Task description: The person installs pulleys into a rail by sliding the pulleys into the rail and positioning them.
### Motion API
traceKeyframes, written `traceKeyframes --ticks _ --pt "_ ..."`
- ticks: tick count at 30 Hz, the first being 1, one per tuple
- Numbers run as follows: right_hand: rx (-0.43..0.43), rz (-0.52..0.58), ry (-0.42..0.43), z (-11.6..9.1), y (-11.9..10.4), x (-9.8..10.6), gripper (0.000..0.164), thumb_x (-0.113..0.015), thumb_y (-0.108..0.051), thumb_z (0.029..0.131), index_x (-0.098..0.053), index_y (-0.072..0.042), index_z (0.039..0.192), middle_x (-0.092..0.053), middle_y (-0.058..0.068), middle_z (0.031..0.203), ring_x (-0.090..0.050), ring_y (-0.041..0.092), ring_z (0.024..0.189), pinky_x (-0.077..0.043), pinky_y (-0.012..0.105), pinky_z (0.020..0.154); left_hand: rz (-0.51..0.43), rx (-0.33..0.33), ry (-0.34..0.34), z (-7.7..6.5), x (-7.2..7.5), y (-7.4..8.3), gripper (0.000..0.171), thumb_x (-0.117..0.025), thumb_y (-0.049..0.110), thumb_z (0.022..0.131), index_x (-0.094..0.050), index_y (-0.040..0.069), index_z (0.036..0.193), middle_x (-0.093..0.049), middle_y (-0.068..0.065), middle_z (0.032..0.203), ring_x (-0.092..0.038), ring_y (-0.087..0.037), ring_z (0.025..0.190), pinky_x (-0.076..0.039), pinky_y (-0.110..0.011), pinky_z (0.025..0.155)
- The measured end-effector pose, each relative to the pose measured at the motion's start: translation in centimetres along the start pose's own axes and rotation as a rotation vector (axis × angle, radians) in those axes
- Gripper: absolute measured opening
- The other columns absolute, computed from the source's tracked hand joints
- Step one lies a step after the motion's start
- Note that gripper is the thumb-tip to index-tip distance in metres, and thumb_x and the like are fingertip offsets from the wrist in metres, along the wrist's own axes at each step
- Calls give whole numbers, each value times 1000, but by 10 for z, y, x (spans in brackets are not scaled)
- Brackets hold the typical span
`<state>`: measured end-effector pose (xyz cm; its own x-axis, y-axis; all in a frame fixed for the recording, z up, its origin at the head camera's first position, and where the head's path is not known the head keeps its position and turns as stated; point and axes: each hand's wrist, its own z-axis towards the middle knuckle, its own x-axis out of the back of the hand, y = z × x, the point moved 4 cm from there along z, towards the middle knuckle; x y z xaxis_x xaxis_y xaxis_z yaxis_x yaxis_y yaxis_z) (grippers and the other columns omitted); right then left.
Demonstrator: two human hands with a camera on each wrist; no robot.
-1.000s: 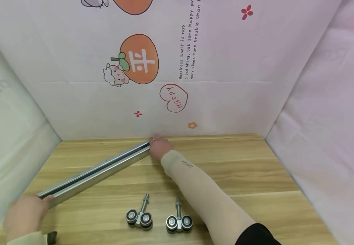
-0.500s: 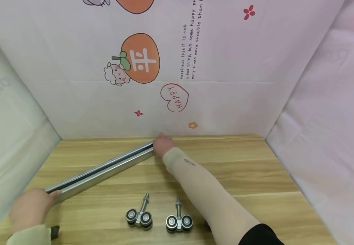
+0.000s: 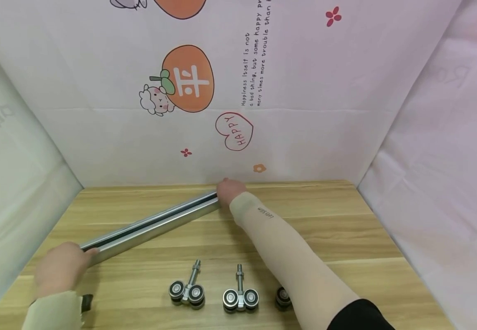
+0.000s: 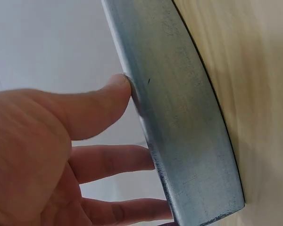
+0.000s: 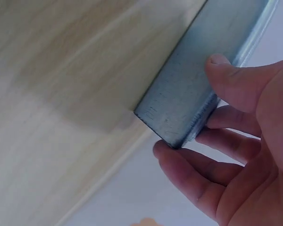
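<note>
A long metal channel rail with a dark slot along its top lies slantwise across the wooden table, its right end farther back. My left hand holds the near left end. In the left wrist view the thumb presses the rail's edge, with the fingers spread along that edge. At the far end my right hand grips the rail. The right wrist view has its thumb on the flat side wall and a fingertip at the end corner.
Two roller trolleys with bolts, one at left and one in the middle, stand at the front. Another roller is partly hidden by the right forearm. White printed cloth walls in the back and sides.
Both hands have moved the rail to the right, its near end also shifting back, so it lies at a flatter slant. The roller by the right forearm has come into view.
</note>
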<state>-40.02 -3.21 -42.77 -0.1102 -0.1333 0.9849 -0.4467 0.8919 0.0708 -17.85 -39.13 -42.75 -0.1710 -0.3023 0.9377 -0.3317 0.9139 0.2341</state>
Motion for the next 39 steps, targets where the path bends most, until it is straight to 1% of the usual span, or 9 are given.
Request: traceKeyframes --ticks 4,8,11,16,21,28,29,36,39 --pt "-11 9 -8 1 13 1 15 -61 -10 95 -72 -12 105 -66 6 109 -61 20 90 -54 36 80 17 -34 7 8 -2 11 76 -45 62 97 -68 -10 92 -64 -34 92 -63 -47 78 -50 -54 57" --pt "-12 10 -5 -7 24 9 5 -70 -11 87 -70 -12 92 -67 1 94 -61 17 83 -54 35 76 13 -51 -3 13 -2 24 73 -46 60 98 -68 -9 91 -65 -32 92 -63 -44 77 -51 -54 57" --pt "-18 1 -8 -13 31 14 10 -77 -14 83 -68 -14 87 -66 -1 88 -60 15 79 -53 33 74 10 -67 2 16 -1 33 73 -49 58 98 -64 -14 102 -63 -36 100 -62 -49 83 -51 -56 59" --pt "-15 4 -18 -16 39 18 15 -80 -10 78 -67 -15 83 -64 -2 84 -58 15 77 -52 31 72 36 -103 26 22 1 42 77 -52 54 97 -50 -19 123 -56 -42 113 -56 -60 97 -49 -63 65" --pt "-14 -1 -25 -19 49 17 22 -85 -7 74 -65 -14 81 -64 -2 83 -59 16 78 -52 32 73 45 -148 41 29 1 50 69 -54 51 97 -56 -14 122 -59 -38 115 -56 -59 99 -49 -64 69" --pt "-25 -10 -35 -22 68 12 28 -90 -18 73 -64 -14 85 -63 -2 81 -60 16 78 -52 31 73 45 -193 55 40 1 62 57 -56 46 97 -63 -9 114 -64 -31 105 -63 -47 87 -49 -57 63" --pt "-27 -5 -38 -22 72 10 29 -90 -19 72 -64 -14 84 -63 -2 80 -60 16 78 -52 31 73 45 -197 55 40 1 64 56 -56 45 98 -63 -9 114 -65 -31 105 -63 -45 85 -49 -56 62" --pt "-48 36 -66 -31 91 8 31 -91 -23 73 -64 -13 86 -64 -4 78 -61 15 76 -51 32 70 42 -206 52 41 -1 82 58 -54 44 99 -61 -9 122 -62 -34 113 -62 -50 93 -51 -57 63" --pt "-48 43 -68 -35 97 8 33 -91 -25 74 -64 -12 87 -64 -4 78 -60 16 76 -51 33 70 25 -205 56 43 -1 87 52 -55 43 99 -65 -6 113 -66 -29 104 -63 -41 84 -50 -52 58"
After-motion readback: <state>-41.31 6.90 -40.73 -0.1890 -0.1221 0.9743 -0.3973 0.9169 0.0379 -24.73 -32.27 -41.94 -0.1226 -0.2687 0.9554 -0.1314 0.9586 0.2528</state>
